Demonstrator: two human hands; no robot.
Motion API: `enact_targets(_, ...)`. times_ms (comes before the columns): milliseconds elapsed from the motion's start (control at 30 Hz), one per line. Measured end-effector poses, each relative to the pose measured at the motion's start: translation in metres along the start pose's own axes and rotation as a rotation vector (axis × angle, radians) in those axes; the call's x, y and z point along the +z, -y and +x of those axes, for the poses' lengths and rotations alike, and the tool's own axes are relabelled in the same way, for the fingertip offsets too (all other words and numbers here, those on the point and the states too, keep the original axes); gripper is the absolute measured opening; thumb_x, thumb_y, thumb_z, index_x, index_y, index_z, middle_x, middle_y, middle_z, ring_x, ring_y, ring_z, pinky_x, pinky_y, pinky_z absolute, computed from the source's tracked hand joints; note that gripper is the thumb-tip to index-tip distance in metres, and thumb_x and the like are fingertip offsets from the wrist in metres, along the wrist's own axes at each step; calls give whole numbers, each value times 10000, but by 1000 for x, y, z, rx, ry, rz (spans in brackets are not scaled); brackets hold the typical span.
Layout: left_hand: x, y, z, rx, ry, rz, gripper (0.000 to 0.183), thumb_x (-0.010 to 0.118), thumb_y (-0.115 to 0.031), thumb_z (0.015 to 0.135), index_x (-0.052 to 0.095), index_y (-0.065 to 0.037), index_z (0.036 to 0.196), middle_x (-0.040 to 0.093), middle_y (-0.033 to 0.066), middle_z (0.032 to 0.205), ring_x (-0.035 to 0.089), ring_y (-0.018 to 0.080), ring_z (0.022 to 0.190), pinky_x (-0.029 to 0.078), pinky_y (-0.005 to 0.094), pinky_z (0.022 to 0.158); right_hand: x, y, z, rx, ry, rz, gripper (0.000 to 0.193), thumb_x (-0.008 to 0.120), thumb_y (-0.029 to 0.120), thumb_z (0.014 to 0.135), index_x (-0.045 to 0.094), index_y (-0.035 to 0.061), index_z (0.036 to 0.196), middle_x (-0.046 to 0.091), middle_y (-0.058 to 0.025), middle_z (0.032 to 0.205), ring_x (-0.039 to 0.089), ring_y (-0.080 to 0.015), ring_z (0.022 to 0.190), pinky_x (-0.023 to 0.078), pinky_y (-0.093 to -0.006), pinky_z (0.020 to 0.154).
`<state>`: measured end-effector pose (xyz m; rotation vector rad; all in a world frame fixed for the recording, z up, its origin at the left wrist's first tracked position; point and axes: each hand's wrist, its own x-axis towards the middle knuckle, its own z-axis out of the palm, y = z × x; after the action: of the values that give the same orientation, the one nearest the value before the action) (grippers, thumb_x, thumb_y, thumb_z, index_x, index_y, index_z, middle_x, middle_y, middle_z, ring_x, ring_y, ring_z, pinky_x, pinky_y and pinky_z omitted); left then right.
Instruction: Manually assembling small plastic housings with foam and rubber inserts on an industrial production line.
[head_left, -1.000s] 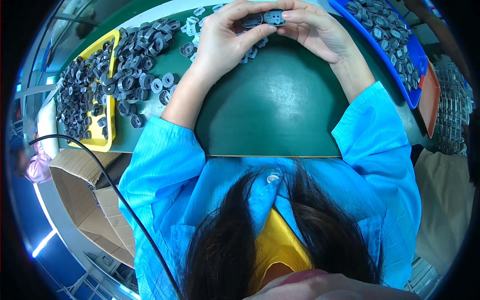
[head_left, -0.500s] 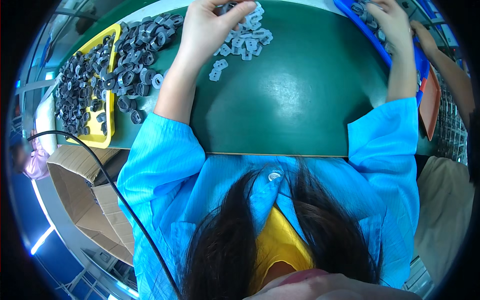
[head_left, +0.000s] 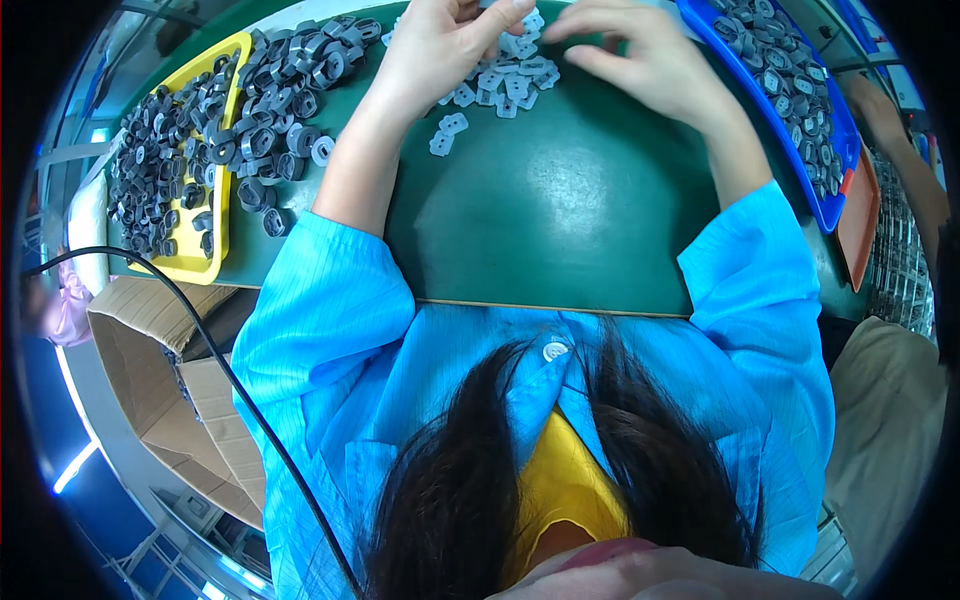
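Note:
My left hand [head_left: 430, 50] is closed in a pinch at the far edge of the view, just left of the small pale plates. Whatever lies between its fingertips is hidden. Facing it from the right, my right hand [head_left: 645, 62] has its thumb and fingers apart, with nothing seen in them. Below and between the hands lies a loose pile of pale grey plates with holes [head_left: 515, 85]. Two more plates [head_left: 447, 134] lie nearer to me. A heap of dark grey plastic rings [head_left: 290, 85] spreads over the green table [head_left: 560, 220] on the left.
A yellow tray [head_left: 222, 225] of dark rings stands at the far left. On the right is a blue tray [head_left: 832, 215] of grey parts with pale inserts, beside an orange-brown tray [head_left: 862, 225]. Another person's arm [head_left: 900, 150] reaches in there. A cardboard box [head_left: 150, 380] sits below left.
My right hand has moved left from the blue tray to beside the pale plates, its fingers now apart. The dark ring seen in my left hand is now out of sight.

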<state>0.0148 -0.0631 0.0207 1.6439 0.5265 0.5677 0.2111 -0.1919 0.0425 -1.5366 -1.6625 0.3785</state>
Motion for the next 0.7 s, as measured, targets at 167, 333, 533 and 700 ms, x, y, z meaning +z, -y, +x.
enact_targets(167, -6, 1, 5, -15, 44, 13, 347, 695, -174, 1002, 625, 40, 1266, 666, 8, 925, 574, 63, 757, 473, 222, 659, 13, -2, 5, -38, 308, -63, 213, 734, 117, 843, 756, 12, 1027, 706, -158, 969, 682, -323, 901, 534, -394, 822)
enact_targets(333, 2, 4, 0, -94, 142, -265, 477, 700, -58, 967, 544, 66, 1401, 664, 59, 1106, 627, 103, 918, 527, 253, 811, 11, -7, -8, 29, 246, -56, 170, 729, 106, 877, 766, 0, 1004, 716, -111, 854, 684, -264, 785, 538, -363, 748)
enact_targets(533, 30, -4, -9, 55, 29, 26, 476, 704, 38, 921, 558, 73, 1372, 668, 134, 1256, 659, 164, 1117, 546, 291, 962, 12, -4, -10, 399, -99, 611, 147, 723, 128, 955, 766, -11, 980, 750, -58, 906, 652, -108, 766, 526, -276, 696)
enact_targets(700, 42, 7, -8, 138, -32, -133, 403, 705, 28, 928, 583, 70, 1310, 706, 123, 1169, 694, 158, 1048, 575, 281, 909, 25, 13, -11, 248, -232, 279, 142, 726, 122, 945, 747, -17, 966, 744, -59, 863, 659, -103, 767, 529, -267, 710)
